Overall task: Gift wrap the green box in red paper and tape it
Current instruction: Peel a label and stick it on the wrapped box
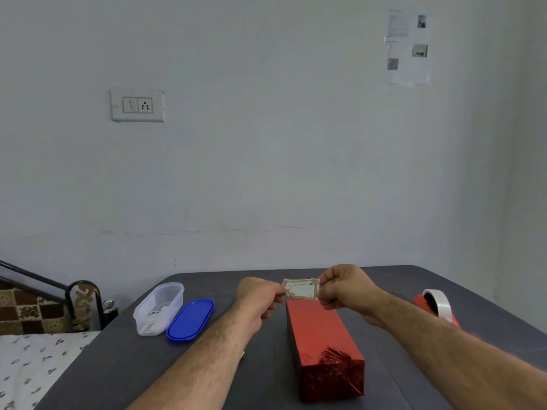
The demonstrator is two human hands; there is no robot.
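Your wrapped box point(324, 347) lies mid-table point(124, 359), long axis running from you toward the wall, while your left hand point(257, 297) and right hand point(344, 287) pinch a card point(301, 288) above its far end, tape roll point(438, 306) near the right edge.

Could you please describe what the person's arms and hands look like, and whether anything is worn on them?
Both forearms are bare and hairy, with no sleeves in view. The left hand and right hand show no gloves, rings, watch or wristband on the visible parts.

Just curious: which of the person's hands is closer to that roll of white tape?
The right hand. It sits between the card and the tape roll; the left hand is beyond the card.
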